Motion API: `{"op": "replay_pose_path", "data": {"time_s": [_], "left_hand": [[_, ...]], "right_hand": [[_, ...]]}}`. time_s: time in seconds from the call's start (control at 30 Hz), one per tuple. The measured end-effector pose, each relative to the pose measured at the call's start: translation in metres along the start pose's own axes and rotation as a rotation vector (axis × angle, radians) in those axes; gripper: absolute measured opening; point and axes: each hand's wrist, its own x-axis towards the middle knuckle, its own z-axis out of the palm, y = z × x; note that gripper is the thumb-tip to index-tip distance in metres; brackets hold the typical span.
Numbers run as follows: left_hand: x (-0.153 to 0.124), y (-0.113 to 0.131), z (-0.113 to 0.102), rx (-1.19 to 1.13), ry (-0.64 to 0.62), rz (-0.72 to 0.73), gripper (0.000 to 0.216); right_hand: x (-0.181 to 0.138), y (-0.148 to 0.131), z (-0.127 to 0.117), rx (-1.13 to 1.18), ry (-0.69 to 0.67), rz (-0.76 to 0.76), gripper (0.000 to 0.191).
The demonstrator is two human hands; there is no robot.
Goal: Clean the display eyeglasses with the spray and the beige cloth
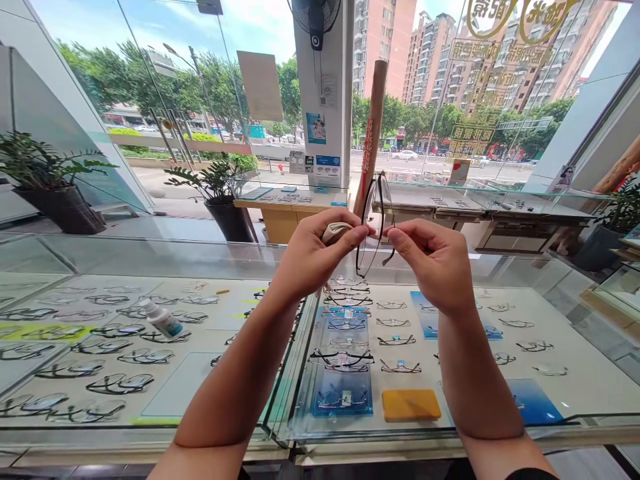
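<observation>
Both of my hands are raised over the glass display counter, with a pair of black-framed eyeglasses between them, turned edge-on. My left hand pinches the frame near the bridge with thumb and finger. A pale folded cloth is tucked in the curl of that same hand. My right hand is closed at the other side of the eyeglasses, its thumb and fingertips pressed together by a lens and temple arm. Exactly what the right fingertips grip is partly hidden.
Below lies the glass counter, filled with rows of eyeglasses. On its top are a white spray bottle, a yellow case and another pair of eyeglasses. Beyond stand potted plants, more display counters and a pillar.
</observation>
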Motion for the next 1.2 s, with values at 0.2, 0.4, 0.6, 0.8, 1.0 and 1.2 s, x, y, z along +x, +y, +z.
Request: {"op": "replay_pose_path", "data": {"time_s": [0.2, 0.4, 0.6, 0.8, 1.0, 1.2], "left_hand": [[0.000, -0.004, -0.004, 0.132, -0.032, 0.026, 0.029], [-0.001, -0.006, -0.003, 0.235, -0.053, 0.021, 0.025], [-0.001, -0.002, 0.007, 0.137, 0.010, 0.046, 0.031], [0.000, -0.004, 0.004, 0.068, 0.115, 0.018, 0.034], [0.004, -0.014, -0.004, 0.023, 0.291, 0.041, 0.035], [0.004, -0.013, 0.003, 0.015, 0.304, 0.060, 0.039]], "right_hand": [[-0.002, -0.003, -0.014, -0.498, 0.331, -0.123, 0.024], [0.002, 0.003, -0.011, -0.575, 0.417, -0.192, 0.039], [0.001, 0.015, 0.017, -0.632, 0.337, -0.257, 0.082], [0.003, 0.013, 0.007, -0.821, 0.243, -0.280, 0.069], [0.000, 0.023, -0.001, -0.952, 0.084, -0.289, 0.026], [-0.001, 0.025, 0.002, -0.798, -0.066, -0.182, 0.023]]}}
